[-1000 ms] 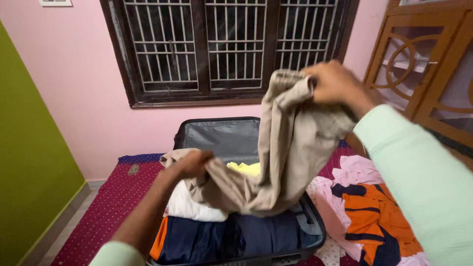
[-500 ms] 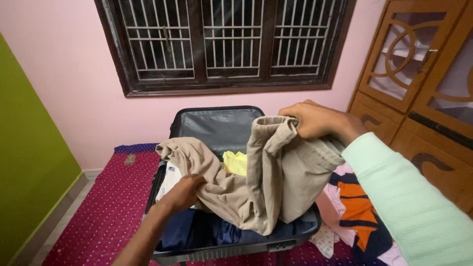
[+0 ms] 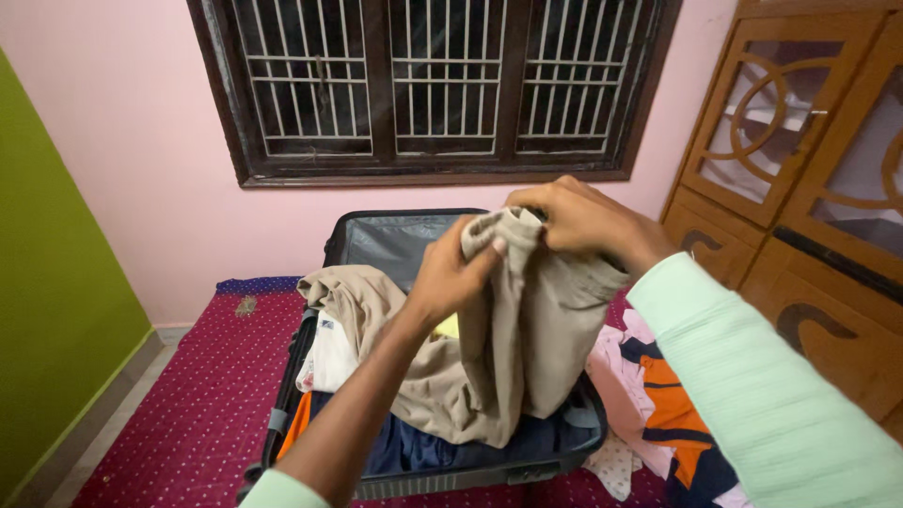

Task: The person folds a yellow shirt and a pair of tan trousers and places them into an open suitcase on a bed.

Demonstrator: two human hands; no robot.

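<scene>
Maroon bedspread (image 3: 202,395), open suitcase (image 3: 310,329), barred window (image 3: 442,85)

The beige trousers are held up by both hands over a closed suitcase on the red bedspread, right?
Not quite. The head view shows the suitcase lying open, clothes inside. The left hand and right hand do hold the beige trousers over it, on the red bedspread.
</scene>
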